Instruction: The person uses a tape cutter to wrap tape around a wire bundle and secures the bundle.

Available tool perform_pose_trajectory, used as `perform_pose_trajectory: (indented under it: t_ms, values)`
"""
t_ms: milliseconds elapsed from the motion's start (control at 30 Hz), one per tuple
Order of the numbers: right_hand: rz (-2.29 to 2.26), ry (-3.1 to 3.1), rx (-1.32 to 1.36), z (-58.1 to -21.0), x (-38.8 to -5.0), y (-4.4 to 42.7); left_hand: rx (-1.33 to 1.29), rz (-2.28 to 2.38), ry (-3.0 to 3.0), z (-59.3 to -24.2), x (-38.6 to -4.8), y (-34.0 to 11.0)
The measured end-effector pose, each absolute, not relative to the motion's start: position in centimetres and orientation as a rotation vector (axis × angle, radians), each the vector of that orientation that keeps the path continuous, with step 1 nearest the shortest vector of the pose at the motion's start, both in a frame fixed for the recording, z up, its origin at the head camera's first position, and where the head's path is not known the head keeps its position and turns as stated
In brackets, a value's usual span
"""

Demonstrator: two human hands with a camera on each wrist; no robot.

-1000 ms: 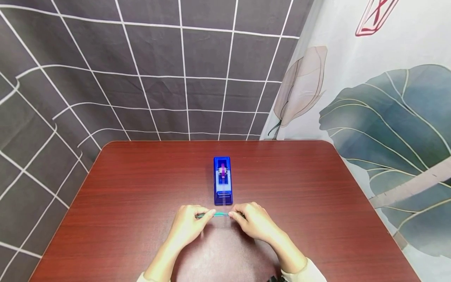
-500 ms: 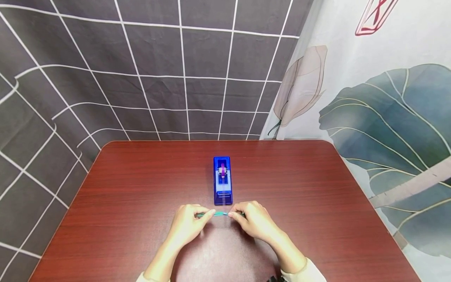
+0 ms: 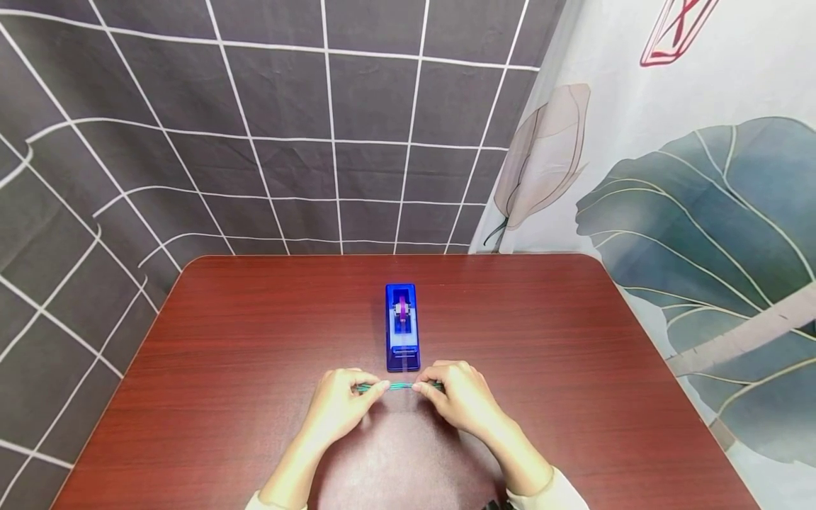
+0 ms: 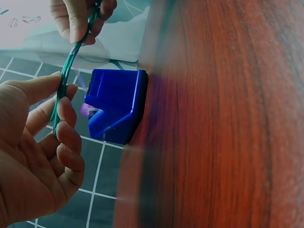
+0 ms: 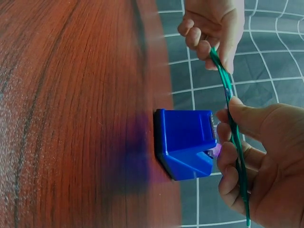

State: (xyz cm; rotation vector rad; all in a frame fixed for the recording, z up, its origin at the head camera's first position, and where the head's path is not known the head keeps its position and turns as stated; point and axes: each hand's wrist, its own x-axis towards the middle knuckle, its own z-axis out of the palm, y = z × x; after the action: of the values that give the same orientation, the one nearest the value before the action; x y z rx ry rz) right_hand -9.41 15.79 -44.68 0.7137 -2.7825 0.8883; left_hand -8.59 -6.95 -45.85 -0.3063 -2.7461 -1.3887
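Note:
Between both hands runs a bundle of thin green wire-like strands (image 3: pixel 400 386), held crosswise in front of a blue tape dispenser (image 3: pixel 404 360). My left hand (image 3: pixel 343 404) pinches one end between thumb and fingers; loose strand tips (image 4: pixel 53 121) show in the left wrist view. Thumb and fingertips of my right hand (image 3: pixel 464 398) grip the other side, whose tail lies along the palm in the right wrist view. A purplish tape roll (image 3: pixel 401 310) sits in the dispenser. Faint clear tape seems to reach from the dispenser to the strands; its exact end is hard to tell.
A reddish-brown wooden table (image 3: pixel 268 304) with rounded far corners carries the dispenser near its middle. Behind it hangs a grey curtain (image 3: pixel 370 92) with white grid lines. A white curtain with a leaf print (image 3: pixel 695 212) hangs at the right.
Both hands, most clearly the right, have shifted very slightly forward with the green strands. Their grip looks the same, and the tape dispenser stays in place.

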Motion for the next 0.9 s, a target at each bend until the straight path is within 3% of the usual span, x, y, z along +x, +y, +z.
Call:
perform_pose_trajectory:
  t_ms: [900]
  values:
    - [0.909,-2.725,0.65,-45.1,-9.64,15.55,-0.316,-1.35,-2.71,-46.26,-8.87,-7.15]
